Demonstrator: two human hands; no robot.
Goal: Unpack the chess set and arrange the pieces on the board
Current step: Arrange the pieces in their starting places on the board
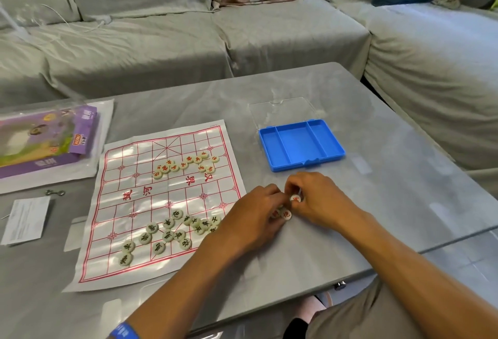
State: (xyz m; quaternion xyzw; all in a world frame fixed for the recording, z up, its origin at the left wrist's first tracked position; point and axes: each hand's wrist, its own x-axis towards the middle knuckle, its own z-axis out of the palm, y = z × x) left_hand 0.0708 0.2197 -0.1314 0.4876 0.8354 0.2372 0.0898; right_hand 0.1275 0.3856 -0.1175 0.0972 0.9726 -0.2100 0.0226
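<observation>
A white paper board (129, 204) with red grid lines lies on the grey table. Several red-lettered round pieces (186, 165) are heaped on its far half. Several dark-lettered pieces (167, 233) lie loose on its near half. Just right of the board, both hands meet over a few red-lettered pieces on the table. My right hand (318, 198) pinches one red-lettered piece (295, 198). My left hand (256, 217) has its fingers curled around other red-lettered pieces (286, 214). The blue compartment tray (301, 144) stands empty beyond the hands.
A clear lid (280, 111) lies behind the blue tray. A purple box in plastic wrap (45, 142) sits at the far left, with a white leaflet (27, 220) and a small metal clasp (55, 192) near it. A grey sofa (188, 28) lines the table's far and right sides.
</observation>
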